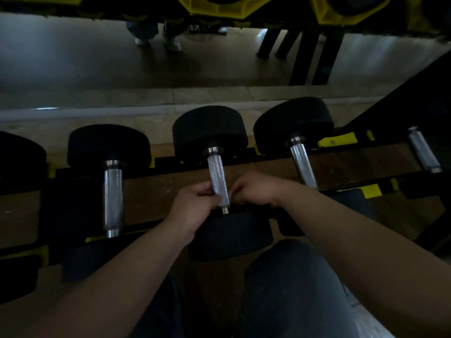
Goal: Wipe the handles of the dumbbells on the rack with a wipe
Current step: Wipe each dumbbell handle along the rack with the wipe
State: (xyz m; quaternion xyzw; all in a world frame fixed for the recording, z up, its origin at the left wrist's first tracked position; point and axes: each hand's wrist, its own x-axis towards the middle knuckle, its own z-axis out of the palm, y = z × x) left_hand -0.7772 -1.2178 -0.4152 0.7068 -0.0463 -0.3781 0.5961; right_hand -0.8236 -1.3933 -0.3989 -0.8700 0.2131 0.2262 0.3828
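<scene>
Where handle (pixel 219 180) nears weight, left hand (pixel 192 206), right hand (pixel 255 191) curl around it.

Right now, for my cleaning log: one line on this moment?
step: wiping | target: middle dumbbell handle | left hand: at handle | right hand: at handle | wipe: not visible

Dumbbells (pixel 211 152) side by side on rack (pixel 156 191) — hands (pixel 227 196) seemingly at the middle handle (pixel 218 179).

No legible text, label or number anywhere.
</scene>
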